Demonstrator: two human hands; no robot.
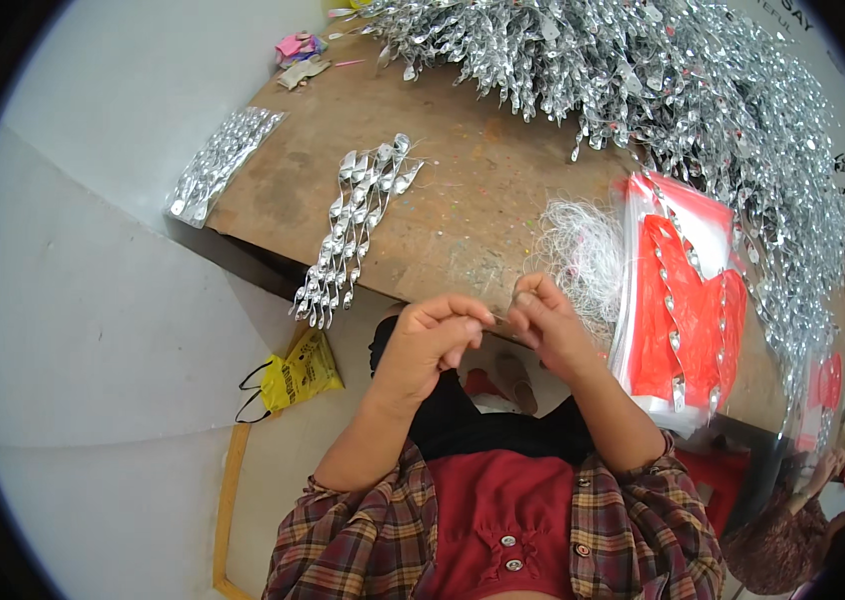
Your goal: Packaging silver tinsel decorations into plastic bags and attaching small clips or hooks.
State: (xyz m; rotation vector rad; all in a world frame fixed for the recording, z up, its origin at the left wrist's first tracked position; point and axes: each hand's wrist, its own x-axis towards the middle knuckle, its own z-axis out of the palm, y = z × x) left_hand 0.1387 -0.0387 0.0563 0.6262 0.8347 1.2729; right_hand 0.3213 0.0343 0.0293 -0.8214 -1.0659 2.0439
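At the table's near edge, my left hand [430, 345] and my right hand [555, 327] face each other, fingertips pinched and almost meeting. What lies between the fingers is too fine to make out. Just beyond my right hand is a loose tangle of thin whitish thread [583, 250]. A small bunch of twisted silver strips [355, 225] rests left of my hands, its lower ends hanging over the table edge. Right of the thread lie clear and red plastic bags [693, 300], with a few twisted silver strands across them.
A big heap of silver spiral strands [623, 70] covers the far and right side of the brown table [283, 190]. A flat pack of silver strips [223, 165] sits at the left corner. Below hangs a yellow bag [303, 375]. Another person [783, 540] is at the lower right.
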